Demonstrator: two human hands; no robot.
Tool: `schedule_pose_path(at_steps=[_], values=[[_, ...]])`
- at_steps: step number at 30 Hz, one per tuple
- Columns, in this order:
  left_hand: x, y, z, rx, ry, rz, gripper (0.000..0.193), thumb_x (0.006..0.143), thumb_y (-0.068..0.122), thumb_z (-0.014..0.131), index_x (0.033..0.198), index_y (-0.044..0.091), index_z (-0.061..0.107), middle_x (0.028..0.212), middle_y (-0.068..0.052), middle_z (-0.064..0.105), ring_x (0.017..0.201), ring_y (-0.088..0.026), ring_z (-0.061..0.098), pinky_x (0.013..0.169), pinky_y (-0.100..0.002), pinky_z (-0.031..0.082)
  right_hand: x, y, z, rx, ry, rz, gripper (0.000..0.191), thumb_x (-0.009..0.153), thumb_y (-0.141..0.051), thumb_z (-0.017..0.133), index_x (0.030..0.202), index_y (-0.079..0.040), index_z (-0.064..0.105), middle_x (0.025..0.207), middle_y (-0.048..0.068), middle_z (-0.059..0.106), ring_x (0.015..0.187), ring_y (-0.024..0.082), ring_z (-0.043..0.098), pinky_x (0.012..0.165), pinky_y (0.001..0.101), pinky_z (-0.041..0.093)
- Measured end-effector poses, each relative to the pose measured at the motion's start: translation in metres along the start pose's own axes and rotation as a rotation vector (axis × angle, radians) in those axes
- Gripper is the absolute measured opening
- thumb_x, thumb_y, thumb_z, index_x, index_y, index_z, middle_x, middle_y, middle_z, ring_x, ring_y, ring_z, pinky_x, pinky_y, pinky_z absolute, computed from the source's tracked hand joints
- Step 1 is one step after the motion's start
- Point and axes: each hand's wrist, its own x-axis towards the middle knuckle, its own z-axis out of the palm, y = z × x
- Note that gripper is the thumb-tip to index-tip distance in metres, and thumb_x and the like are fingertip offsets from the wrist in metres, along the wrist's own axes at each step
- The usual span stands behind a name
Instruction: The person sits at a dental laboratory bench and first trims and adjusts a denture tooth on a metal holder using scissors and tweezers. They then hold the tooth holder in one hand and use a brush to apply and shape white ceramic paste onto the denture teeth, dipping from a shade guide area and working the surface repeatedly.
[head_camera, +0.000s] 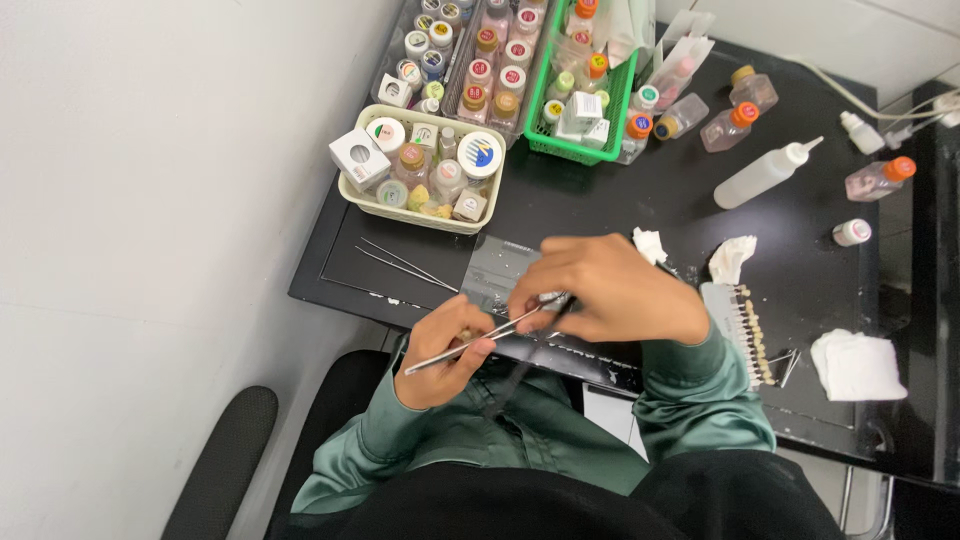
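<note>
The left hand (447, 352) sits low, just in front of the green sleeve, fingers pressed together around the rear of a pair of long metal tweezers (480, 338). The tweezers' long axis runs from lower left up to the right, tips ending under the right hand (600, 290). That hand is curled over the tips, thumb & fingers bunched as if pinching sth small; what it pinches is hidden, can't tell. A thin dark brush handle (520, 370) seems to slant down from the right hand toward the lap, blurred. So the tip end lies right of & above the left-hand fingers, touching or v. near the right-hand fingertips; the right hand is the nearer 1 to the tips. Both hands hover over the glass slab (495, 265) at the black table (680, 200) edge. 2 thin wires (400, 262) lie left of the slab, a tooth shade guide (745, 335) to the right, cream basket (420, 215) of jars behind.
</note>
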Motion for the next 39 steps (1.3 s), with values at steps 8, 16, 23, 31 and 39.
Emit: schedule_pose_path(at_steps=[8,16,23,31,39], values=[[-0.009,-0.033,-0.007,-0.257,0.339,-0.286,0.022,0.106,0.022,0.06,0.094,0.003,0.056,0.084,0.0,0.056,0.075,-0.006,0.05,0.067,-0.023,0.043,-0.004,0.048,-0.038,0.062,0.098,0.099,0.037,0.074,-0.033,0.083,0.106,-0.017,0.075,0.092,-0.001,0.074,0.09,0.017,0.071,0.074,0.0323,0.055],[-0.004,-0.031,-0.004,-0.277,0.393,-0.363,0.027,0.11,0.024,0.056,0.093,0.003,0.055,0.08,0.002,0.051,0.074,-0.005,0.044,0.065,-0.022,0.038,0.004,0.157,-0.014,-0.035,-0.142,0.505,0.017,0.092,-0.029,0.067,0.101,-0.019,0.078,0.089,0.001,0.076,0.081,0.021,0.07,0.074,0.0355,0.053],[0.033,-0.007,-0.009,-0.056,0.16,-0.428,0.03,0.105,0.022,0.062,0.084,0.001,0.059,0.068,0.002,0.044,0.062,-0.005,0.032,0.054,-0.025,0.027,0.011,0.203,0.016,-0.027,-0.225,0.459,0.017,0.088,-0.027,0.069,0.097,-0.017,0.08,0.087,0.005,0.077,0.08,0.023,0.071,0.074,0.0369,0.054],[0.131,0.03,-0.046,0.002,-0.518,-0.191,0.03,0.1,0.033,0.07,0.092,0.005,0.063,0.068,-0.002,0.05,0.059,-0.012,0.043,0.055,-0.029,0.039,0.028,0.212,0.031,-0.041,-0.211,0.436,0.026,0.087,-0.028,0.076,0.106,-0.01,0.074,0.088,0.008,0.076,0.084,0.027,0.072,0.075,0.0397,0.054],[0.203,0.073,-0.046,0.143,-0.644,-0.027,0.031,0.092,0.041,0.076,0.098,0.011,0.073,0.063,-0.005,0.057,0.054,-0.019,0.051,0.054,-0.033,0.041,-0.002,0.128,-0.017,0.096,0.196,0.223,0.034,0.087,-0.021,0.07,0.119,-0.011,0.069,0.112,0.011,0.07,0.101,0.026,0.069,0.084,0.0389,0.055]])
